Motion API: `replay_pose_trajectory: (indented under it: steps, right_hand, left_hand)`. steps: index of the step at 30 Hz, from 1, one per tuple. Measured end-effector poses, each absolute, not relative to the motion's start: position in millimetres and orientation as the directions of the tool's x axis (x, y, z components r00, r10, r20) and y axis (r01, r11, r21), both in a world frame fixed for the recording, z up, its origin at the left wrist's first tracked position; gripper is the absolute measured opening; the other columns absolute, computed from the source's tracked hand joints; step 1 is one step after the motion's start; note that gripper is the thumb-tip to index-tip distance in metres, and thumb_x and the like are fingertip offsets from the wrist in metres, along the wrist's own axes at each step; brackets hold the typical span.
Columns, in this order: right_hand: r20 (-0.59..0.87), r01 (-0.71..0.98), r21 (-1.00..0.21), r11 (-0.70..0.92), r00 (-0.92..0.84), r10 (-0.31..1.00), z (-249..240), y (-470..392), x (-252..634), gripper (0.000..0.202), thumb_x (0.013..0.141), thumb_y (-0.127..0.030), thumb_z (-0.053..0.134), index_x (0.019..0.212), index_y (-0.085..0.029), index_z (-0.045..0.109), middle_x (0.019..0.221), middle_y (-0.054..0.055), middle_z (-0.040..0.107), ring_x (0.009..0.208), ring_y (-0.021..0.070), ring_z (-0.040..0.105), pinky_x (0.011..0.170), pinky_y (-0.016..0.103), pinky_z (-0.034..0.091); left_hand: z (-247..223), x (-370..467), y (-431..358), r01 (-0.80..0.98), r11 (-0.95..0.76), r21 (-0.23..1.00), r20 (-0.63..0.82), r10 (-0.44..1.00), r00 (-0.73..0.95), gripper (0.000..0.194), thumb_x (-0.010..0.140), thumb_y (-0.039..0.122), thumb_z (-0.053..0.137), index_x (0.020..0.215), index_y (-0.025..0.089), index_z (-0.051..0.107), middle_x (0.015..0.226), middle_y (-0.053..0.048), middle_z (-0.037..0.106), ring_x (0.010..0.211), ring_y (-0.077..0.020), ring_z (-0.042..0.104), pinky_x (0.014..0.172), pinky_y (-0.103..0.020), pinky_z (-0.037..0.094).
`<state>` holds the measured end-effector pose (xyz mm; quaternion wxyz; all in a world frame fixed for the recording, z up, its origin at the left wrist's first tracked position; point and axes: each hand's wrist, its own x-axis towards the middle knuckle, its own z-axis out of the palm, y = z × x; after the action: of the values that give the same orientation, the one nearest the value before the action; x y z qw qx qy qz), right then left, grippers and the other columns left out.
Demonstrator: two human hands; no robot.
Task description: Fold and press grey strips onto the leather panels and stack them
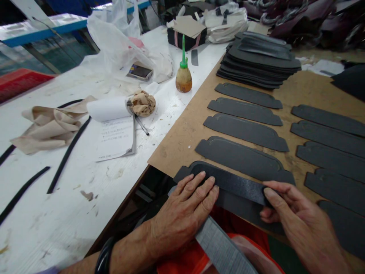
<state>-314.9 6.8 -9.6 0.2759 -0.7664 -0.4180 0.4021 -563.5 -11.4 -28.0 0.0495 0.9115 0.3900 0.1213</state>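
Observation:
My left hand point(190, 205) lies flat, fingers stretched out, on the left part of a black strip point(239, 187). Between thumb and fingers, my right hand point(293, 215) pinches the right end of that strip. The strip lies along the curved upper edge of a dark grey shaped panel point(236, 205) at the near edge of the brown board. Part of this panel is hidden by my hands. A stack of grey strips point(225, 247) juts out below my left hand. Just beyond is another panel of the same shape point(245, 159).
More panels lie in two columns on the brown board point(171, 152), with a pile of black pieces point(256, 61) behind. On the white table point(119, 205) are a green-tipped bottle point(184, 78), a notepad point(115, 139), a pen point(142, 125), beige cloth point(54, 127) and a plastic bag point(111, 42).

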Motion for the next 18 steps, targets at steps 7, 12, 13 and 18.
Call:
replay_pose_trajectory:
  steps: [7,12,13,18]
  right_hand:
    - [-0.399,0.397,-0.747,-0.534,0.376,0.837,-6.0,6.7,-321.8,0.053,0.063,-0.064,0.064,0.095,-0.021,0.061,0.055,0.000,0.063,0.048,0.0171,0.061,0.048,0.028,0.055]
    - [-0.415,0.374,-0.745,-0.553,0.389,0.822,-5.6,7.3,-323.9,0.056,0.059,-0.065,0.066,0.093,-0.021,0.062,0.054,0.000,0.064,0.046,0.0172,0.061,0.046,0.026,0.055]
    - [-0.411,0.375,-0.746,-0.551,0.391,0.823,-5.8,7.4,-323.6,0.056,0.058,-0.065,0.066,0.093,-0.021,0.062,0.054,0.001,0.064,0.046,0.0173,0.061,0.046,0.026,0.055]
    - [-0.421,0.399,-0.730,-0.554,0.376,0.825,-9.4,6.8,-316.8,0.056,0.059,-0.065,0.067,0.096,-0.022,0.063,0.055,0.002,0.066,0.047,0.0188,0.063,0.045,0.027,0.055]
  left_hand:
    - [-30.0,-563.6,-10.2,0.720,-0.655,0.230,0.129,0.754,0.644,0.050,0.092,0.017,0.040,0.141,0.011,0.034,0.147,-0.011,0.037,0.139,-0.0288,0.022,0.109,-0.041,0.030]
    - [-35.5,-563.7,-9.9,0.727,-0.651,0.216,0.108,0.756,0.645,0.054,0.090,0.013,0.040,0.143,0.010,0.029,0.150,-0.012,0.032,0.141,-0.0289,0.016,0.110,-0.042,0.029]
    - [-36.6,-563.6,-9.9,0.726,-0.652,0.217,0.111,0.756,0.645,0.054,0.090,0.012,0.040,0.143,0.009,0.028,0.150,-0.012,0.031,0.141,-0.0288,0.016,0.110,-0.042,0.029]
    - [-38.2,-563.1,-9.3,0.728,-0.653,0.206,0.088,0.754,0.651,0.057,0.088,0.010,0.039,0.144,0.011,0.026,0.151,-0.011,0.028,0.142,-0.0279,0.014,0.111,-0.042,0.026]
